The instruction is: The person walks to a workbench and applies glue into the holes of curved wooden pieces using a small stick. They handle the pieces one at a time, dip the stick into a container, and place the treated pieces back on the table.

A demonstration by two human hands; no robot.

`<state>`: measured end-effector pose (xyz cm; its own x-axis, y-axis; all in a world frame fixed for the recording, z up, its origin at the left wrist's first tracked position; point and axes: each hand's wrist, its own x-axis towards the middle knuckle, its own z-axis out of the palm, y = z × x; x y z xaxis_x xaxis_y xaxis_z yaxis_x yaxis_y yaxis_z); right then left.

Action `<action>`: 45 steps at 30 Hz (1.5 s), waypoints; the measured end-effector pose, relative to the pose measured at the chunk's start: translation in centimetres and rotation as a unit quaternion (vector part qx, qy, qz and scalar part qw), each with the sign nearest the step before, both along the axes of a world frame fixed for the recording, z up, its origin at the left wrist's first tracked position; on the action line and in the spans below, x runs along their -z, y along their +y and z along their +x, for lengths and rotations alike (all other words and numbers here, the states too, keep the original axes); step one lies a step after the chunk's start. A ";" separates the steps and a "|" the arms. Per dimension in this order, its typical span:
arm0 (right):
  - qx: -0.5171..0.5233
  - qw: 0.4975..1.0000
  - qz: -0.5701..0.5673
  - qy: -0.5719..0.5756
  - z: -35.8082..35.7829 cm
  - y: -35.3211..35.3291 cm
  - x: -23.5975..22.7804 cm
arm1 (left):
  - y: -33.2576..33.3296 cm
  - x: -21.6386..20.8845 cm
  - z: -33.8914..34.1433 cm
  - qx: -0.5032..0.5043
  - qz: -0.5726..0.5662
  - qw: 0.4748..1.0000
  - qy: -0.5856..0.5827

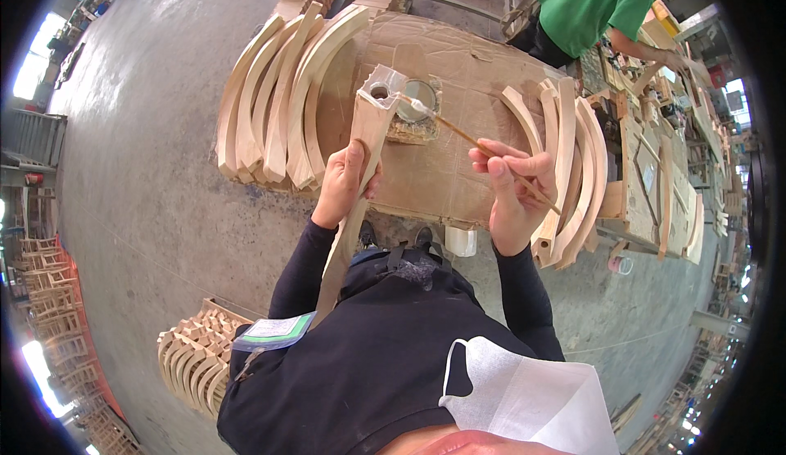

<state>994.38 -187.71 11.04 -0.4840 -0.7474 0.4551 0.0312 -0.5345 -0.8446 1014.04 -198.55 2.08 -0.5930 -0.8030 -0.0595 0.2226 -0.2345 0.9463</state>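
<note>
My left hand (344,183) is closed around a curved wooden piece (372,131), its upper end raised toward the middle of the table. That end has a round hole and a whitish wet coating around it. Between the fingers of my right hand (517,186) is a thin wooden stick (465,134). White paste clings to the stick's far tip, which touches or lies very near the coated end. Just behind stands a round container (417,99) with a pale inside, partly hidden by the stick and the wooden piece.
Curved wooden pieces stand in a row at the table's left (282,99); more (573,168) stand at its right. Cardboard (467,70) covers the table. A co-worker in a green shirt (594,4) works at a bench, far right. Stacked curved parts (196,357) sit on the floor, lower left.
</note>
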 end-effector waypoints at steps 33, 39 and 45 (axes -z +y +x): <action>0.151 0.987 -0.051 -0.019 -8.6 9.2 0.0 | -0.2 -3.2 -10.6 0.191 -0.086 0.975 -0.075; 0.150 0.985 -0.062 -0.053 -8.8 10.0 0.4 | 2.0 -3.6 -13.6 0.226 -0.087 0.969 -0.056; 0.186 0.978 -0.039 -0.082 -9.8 11.0 0.6 | 2.0 -3.6 -14.1 0.265 -0.125 0.954 -0.069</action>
<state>984.62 -176.76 10.43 -0.7872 -0.4724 0.3965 -0.0449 -0.5974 -0.8007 999.96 -196.52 5.68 -0.9201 -0.3913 -0.0133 0.0039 -0.0430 0.9991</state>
